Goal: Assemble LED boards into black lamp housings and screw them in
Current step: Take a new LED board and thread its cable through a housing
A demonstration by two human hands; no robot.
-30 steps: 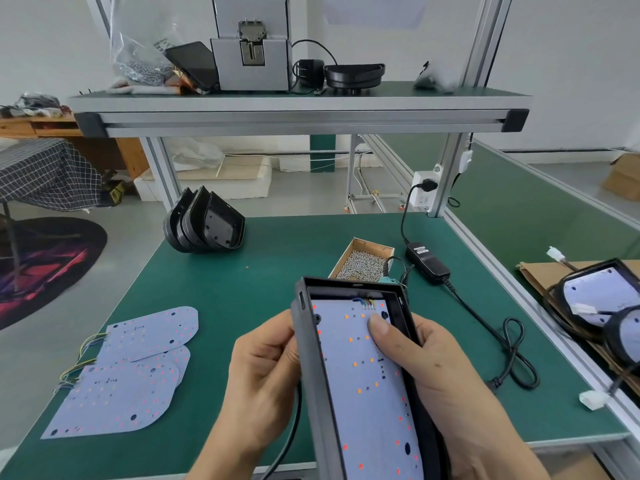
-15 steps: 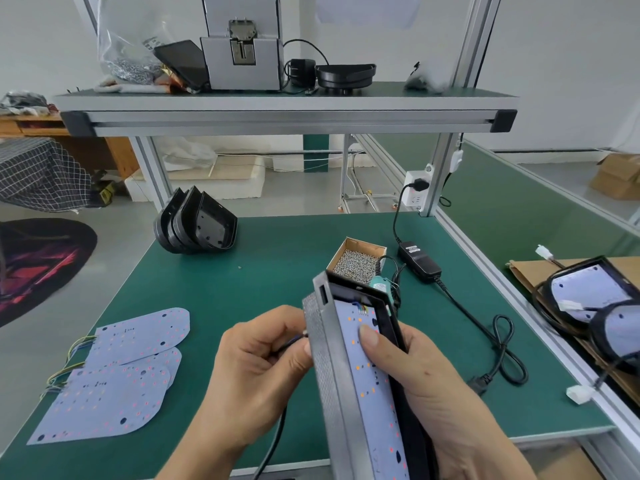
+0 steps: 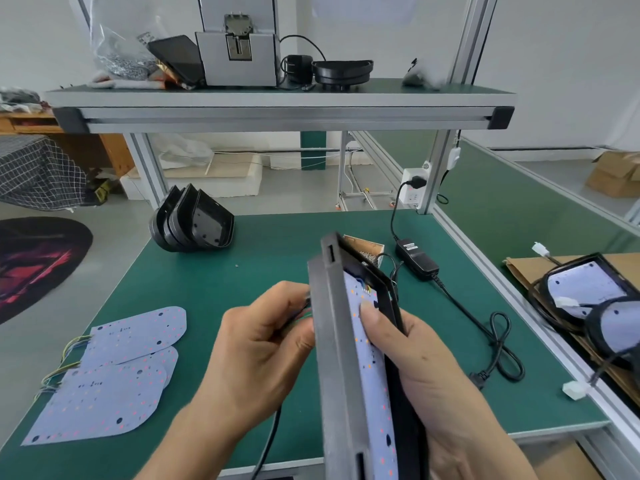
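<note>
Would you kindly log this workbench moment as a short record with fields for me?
held item: black lamp housing, tilted on edge, LED board inside
right hand: grips the housing, thumb pressing the board
left hand: pinches wires at the housing's outer side
spare boards: stacked flat on the green table, left
empty housings: stacked at the table's back left
screw box: behind the held housing, partly hidden
power adapter: on the table, right, plugged in
</note>
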